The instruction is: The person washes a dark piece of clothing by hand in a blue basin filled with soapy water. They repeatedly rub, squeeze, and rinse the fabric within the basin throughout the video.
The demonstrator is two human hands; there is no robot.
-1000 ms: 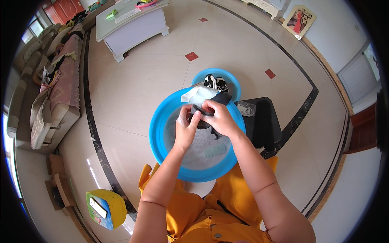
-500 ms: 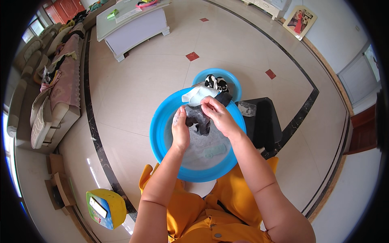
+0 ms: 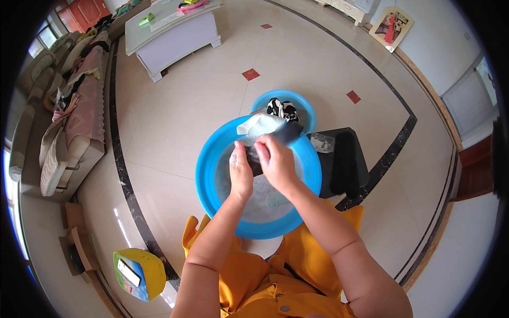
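Over the large blue basin (image 3: 205, 183), my two hands hold a dark grey, wet-looking piece of cloth (image 3: 254, 161), possibly a sock. My left hand (image 3: 241, 172) grips its left side, thumb upward. Close beside it, my right hand (image 3: 277, 163) is closed on the cloth's upper right, slightly blurred. Cloudy, sudsy water (image 3: 262, 204) fills the basin, and a pale green bar-like object (image 3: 275, 200) shows in it, partly covered by my right wrist. A whitish cloth (image 3: 260, 124) hangs at the far rim. Next to it is a blurred black cloth (image 3: 289, 132); whether it joins the held piece, I cannot tell.
Behind stands a smaller blue basin (image 3: 305, 103) with black-and-white cloth items (image 3: 282, 108). To the right is a black low surface (image 3: 358, 161) bearing a clear, crumpled-looking item (image 3: 322, 143). A yellow stool (image 3: 154, 273) with a phone (image 3: 129, 272) is at lower left.
My right hand has come down and left, nearer my left hand. The dark cloth is now bunched between them and more hidden. My left hand has shifted slightly right.
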